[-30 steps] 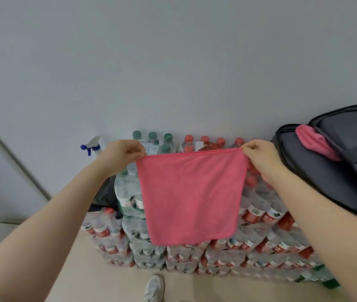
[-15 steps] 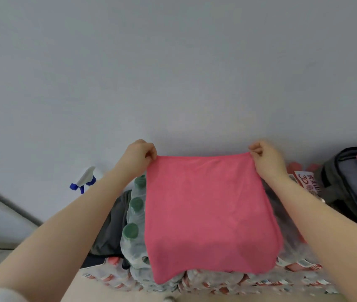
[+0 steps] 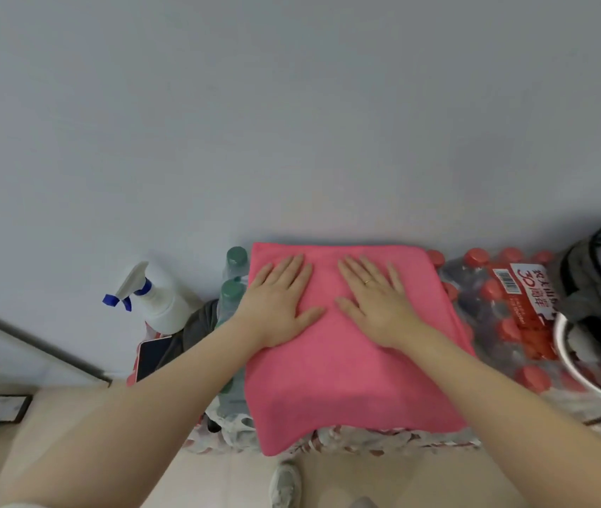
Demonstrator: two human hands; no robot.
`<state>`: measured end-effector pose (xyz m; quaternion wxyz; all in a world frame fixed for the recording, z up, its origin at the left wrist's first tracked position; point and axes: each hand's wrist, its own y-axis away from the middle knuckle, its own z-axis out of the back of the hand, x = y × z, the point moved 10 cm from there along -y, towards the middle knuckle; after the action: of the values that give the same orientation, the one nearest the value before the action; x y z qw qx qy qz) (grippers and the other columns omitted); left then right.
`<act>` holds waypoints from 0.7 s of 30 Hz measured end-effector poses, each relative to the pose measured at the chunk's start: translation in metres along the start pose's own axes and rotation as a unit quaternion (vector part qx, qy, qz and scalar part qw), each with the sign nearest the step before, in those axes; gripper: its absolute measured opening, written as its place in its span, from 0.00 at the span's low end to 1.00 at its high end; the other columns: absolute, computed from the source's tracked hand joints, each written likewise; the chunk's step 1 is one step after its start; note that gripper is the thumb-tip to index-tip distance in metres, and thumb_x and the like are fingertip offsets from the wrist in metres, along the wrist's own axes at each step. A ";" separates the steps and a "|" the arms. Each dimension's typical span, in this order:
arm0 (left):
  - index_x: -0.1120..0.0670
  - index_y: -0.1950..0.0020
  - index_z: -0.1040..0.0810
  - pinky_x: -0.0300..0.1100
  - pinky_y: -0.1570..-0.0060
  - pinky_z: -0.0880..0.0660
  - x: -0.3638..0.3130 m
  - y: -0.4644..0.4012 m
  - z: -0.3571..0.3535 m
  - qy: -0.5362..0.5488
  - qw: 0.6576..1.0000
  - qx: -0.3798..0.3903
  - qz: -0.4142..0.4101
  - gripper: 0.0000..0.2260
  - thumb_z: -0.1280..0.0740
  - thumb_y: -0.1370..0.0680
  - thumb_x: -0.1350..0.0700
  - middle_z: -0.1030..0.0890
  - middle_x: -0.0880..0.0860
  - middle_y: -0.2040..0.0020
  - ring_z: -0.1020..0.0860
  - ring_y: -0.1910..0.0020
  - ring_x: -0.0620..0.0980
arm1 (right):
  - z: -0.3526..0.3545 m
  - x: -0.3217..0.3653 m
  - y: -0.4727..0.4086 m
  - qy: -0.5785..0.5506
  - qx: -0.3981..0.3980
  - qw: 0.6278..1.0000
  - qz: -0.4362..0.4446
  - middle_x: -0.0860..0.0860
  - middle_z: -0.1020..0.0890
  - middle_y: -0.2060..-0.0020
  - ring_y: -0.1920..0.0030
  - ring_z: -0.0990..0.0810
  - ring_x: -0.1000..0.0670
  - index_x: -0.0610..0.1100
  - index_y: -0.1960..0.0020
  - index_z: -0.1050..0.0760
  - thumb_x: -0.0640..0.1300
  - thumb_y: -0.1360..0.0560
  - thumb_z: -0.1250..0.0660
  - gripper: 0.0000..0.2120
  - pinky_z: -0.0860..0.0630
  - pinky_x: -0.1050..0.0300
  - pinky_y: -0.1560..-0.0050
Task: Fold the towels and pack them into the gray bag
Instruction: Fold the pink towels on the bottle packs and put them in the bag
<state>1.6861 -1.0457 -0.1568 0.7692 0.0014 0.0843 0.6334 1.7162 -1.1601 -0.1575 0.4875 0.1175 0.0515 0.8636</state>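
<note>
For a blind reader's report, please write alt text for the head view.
Both hands, left hand and right hand, press flat on a pink cloth towel spread over packs of plastic bottles; a gray fabric bag sits at the right edge.

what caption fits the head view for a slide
Both hands, left hand and right hand, press a pink towel flat atop stacked bottled water packs.

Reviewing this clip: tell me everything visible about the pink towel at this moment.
The pink towel looks like soft microfiber, plain, with no print. It lies spread flat on top of the stacked bottle packs, its far edge near the wall, its near edge drooping over the front of the stack. The left hand and right hand press on its far half, fingers straight. It looks unfolded or only once folded; layers cannot be told.
</note>
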 end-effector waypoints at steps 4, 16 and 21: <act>0.52 0.24 0.54 0.47 0.27 0.60 0.013 0.013 0.003 0.005 0.997 -0.019 0.071 0.46 0.67 0.38 0.30 0.55 0.53 0.23 0.55 0.24 0.50 | 0.004 -0.059 0.024 0.005 -0.009 0.992 -0.122 0.53 0.56 0.24 0.24 0.58 0.52 0.49 0.24 0.57 0.57 0.20 0.54 0.28 0.63 0.45 0.27; 0.58 0.26 0.42 0.46 0.27 0.51 -0.046 0.103 0.009 0.131 0.984 -0.106 0.064 0.36 0.56 0.28 0.38 0.40 0.56 0.25 0.44 0.25 0.55 | 0.037 -0.073 0.144 -0.110 -0.214 0.963 -0.124 0.43 0.34 0.31 0.32 0.35 0.43 0.39 0.31 0.36 0.44 0.21 0.43 0.20 0.35 0.49 0.35; 0.61 0.31 0.34 0.49 0.34 0.39 -0.053 0.165 0.009 0.220 0.925 -0.241 0.196 0.20 0.40 0.21 0.55 0.33 0.61 0.34 0.35 0.34 0.60 | -0.002 -0.111 0.191 -0.370 -0.232 0.862 -0.257 0.43 0.25 0.43 0.51 0.26 0.48 0.38 0.42 0.28 0.41 0.23 0.38 0.12 0.28 0.53 0.47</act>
<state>1.5171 -1.0638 -0.1229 0.5691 -0.3073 0.0943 0.7568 1.6124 -1.3541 -0.1375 0.6886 0.2942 -0.3061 0.5878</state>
